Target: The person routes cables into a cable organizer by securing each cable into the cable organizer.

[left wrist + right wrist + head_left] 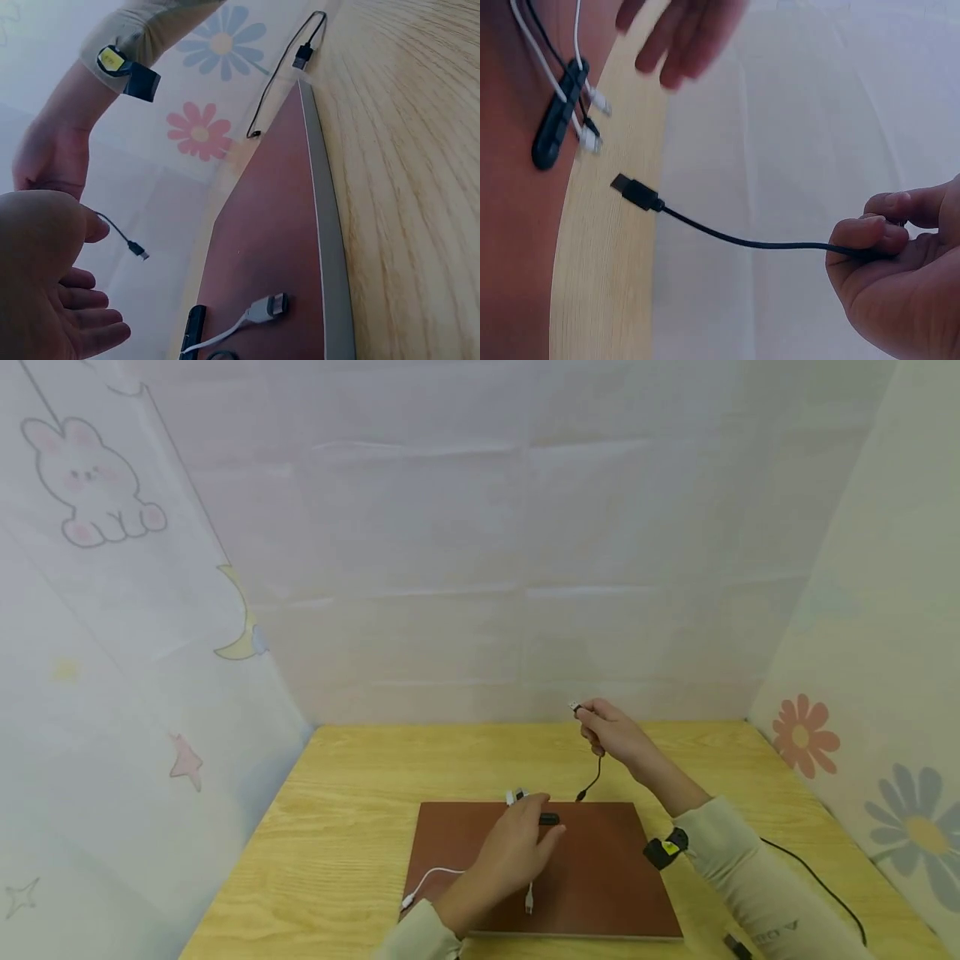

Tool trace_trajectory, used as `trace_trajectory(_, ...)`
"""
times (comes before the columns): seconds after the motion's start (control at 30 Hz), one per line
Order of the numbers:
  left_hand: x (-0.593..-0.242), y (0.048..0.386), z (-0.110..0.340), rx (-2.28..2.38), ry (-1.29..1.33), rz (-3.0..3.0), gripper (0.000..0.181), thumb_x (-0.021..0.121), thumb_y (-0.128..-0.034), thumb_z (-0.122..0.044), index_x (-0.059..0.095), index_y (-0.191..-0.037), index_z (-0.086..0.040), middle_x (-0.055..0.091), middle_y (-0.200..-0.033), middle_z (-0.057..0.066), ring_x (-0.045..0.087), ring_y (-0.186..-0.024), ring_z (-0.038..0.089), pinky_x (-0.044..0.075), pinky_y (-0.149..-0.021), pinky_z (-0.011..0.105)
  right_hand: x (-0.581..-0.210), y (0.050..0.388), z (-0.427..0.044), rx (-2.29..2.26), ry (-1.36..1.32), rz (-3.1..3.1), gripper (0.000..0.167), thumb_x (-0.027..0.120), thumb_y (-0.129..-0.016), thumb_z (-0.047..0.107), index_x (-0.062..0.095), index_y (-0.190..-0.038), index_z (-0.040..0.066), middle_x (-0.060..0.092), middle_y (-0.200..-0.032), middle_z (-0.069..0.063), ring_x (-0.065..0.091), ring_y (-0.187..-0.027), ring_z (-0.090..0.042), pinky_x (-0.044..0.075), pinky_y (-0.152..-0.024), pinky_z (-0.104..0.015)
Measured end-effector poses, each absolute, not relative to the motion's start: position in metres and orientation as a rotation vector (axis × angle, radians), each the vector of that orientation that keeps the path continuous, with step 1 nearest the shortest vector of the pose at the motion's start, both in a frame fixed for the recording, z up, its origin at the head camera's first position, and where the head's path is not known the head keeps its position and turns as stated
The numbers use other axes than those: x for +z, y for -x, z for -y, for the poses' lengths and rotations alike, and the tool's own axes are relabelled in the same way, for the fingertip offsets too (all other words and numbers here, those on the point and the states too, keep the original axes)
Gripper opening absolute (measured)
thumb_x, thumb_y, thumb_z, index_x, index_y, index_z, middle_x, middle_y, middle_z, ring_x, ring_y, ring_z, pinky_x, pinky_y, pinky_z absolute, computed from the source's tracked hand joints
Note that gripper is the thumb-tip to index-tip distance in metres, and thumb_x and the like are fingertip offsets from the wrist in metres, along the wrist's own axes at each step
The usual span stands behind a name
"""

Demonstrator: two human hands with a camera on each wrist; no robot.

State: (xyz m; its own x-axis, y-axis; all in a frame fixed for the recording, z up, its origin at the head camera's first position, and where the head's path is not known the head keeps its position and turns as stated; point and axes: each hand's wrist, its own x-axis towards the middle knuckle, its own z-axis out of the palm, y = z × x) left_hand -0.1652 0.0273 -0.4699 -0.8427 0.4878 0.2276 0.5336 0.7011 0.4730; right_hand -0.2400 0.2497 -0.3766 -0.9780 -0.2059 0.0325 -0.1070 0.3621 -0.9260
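Observation:
My right hand (611,733) is raised beyond the board's far edge, its fingers curled round a short black cable (742,243). One plug (574,707) sticks out at its fingertips; the other plug (639,193) dangles below. My left hand (510,847), fingers extended, hovers over the reddish-brown board (600,877) and holds nothing. Beside its fingers is a black cable holder (549,135) on the board, with white cables and one black cable through its slots. A white plug (529,900) lies nearer the front, and another white plug (407,902) at the board's left edge.
A black cable (817,881) lies on the wooden table (337,793) to the right, partly behind my right sleeve, with a black plug (737,947) near the front edge. Patterned sheets (420,635) stand behind and at both sides of the table.

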Motion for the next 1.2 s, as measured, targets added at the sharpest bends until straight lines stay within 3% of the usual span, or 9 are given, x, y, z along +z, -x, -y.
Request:
trace_trajectory(0.23,-0.468,0.171,-0.041,-0.985,0.811,2.831,0.056,0.053,-0.1051,-0.040,0.045,-0.148,-0.005,0.054,-0.145,0.012,0.053,-0.133,0.026,0.050,-0.102,0.043,-0.382,0.239,-0.231,-1.873,0.351,-2.315,0.026,0.037,-0.111,0.029,0.044,-0.115,0.004,0.041,-0.073,-0.001,0.029,-0.056,-0.011,0.031,-0.056,-0.025)
trace_trajectory(0.43,-0.474,0.176,-0.047,-1.043,0.835,2.803,0.056,0.051,-0.1060,-0.039,0.044,-0.148,-0.003,0.059,-0.136,0.012,0.062,-0.117,0.020,0.054,-0.088,0.033,-0.389,0.238,-0.222,-1.964,0.358,-2.182,0.023,0.036,-0.112,0.027,0.043,-0.110,0.005,0.040,-0.072,-0.001,0.029,-0.056,-0.011,0.031,-0.054,-0.024)
trace_trajectory(0.6,-0.477,0.178,-0.050,-1.045,0.815,2.770,0.051,0.050,-0.1067,-0.036,0.048,-0.146,-0.003,0.063,-0.133,0.008,0.064,-0.115,0.017,0.055,-0.087,0.031,-0.392,0.238,-0.216,-2.024,0.346,-2.108,0.021,0.034,-0.112,0.025,0.042,-0.112,0.006,0.040,-0.073,0.000,0.029,-0.058,-0.011,0.031,-0.054,-0.023)
trace_trajectory(0.73,-0.478,0.179,-0.051,-1.063,0.804,2.743,0.040,0.053,-0.1064,-0.030,0.055,-0.137,-0.003,0.067,-0.119,0.006,0.065,-0.091,0.010,0.052,-0.071,0.023,-0.394,0.237,-0.211,-2.049,0.329,-2.061,0.020,0.034,-0.112,0.025,0.041,-0.112,0.006,0.040,-0.074,0.000,0.030,-0.059,-0.011,0.032,-0.054,-0.023)
trace_trajectory(0.9,-0.479,0.175,-0.050,-1.018,0.796,2.714,0.017,0.057,-0.1043,-0.023,0.063,-0.113,-0.009,0.065,-0.092,-0.002,0.048,-0.067,0.001,0.041,-0.056,0.017,-0.399,0.238,-0.208,-2.013,0.322,-2.088,0.020,0.033,-0.112,0.025,0.039,-0.113,0.005,0.044,-0.076,-0.002,0.035,-0.061,-0.013,0.037,-0.058,-0.026)
trace_trajectory(1.03,-0.479,0.171,-0.047,-0.894,0.806,2.719,0.008,0.062,-0.1013,-0.021,0.062,-0.098,-0.014,0.063,-0.081,-0.006,0.046,-0.061,0.000,0.038,-0.052,0.017,-0.406,0.244,-0.212,-1.906,0.300,-2.201,0.023,0.034,-0.112,0.024,0.039,-0.113,0.002,0.049,-0.080,-0.005,0.043,-0.066,-0.016,0.047,-0.067,-0.033)
trace_trajectory(1.2,-0.478,0.165,-0.043,-0.735,0.830,2.744,0.009,0.067,-0.0982,-0.022,0.062,-0.094,-0.015,0.067,-0.082,-0.005,0.058,-0.067,0.003,0.043,-0.056,0.018,-0.420,0.255,-0.221,-1.752,0.304,-2.332,0.022,0.037,-0.111,0.020,0.042,-0.114,-0.002,0.059,-0.087,-0.009,0.054,-0.072,-0.020,0.054,-0.076,-0.042)
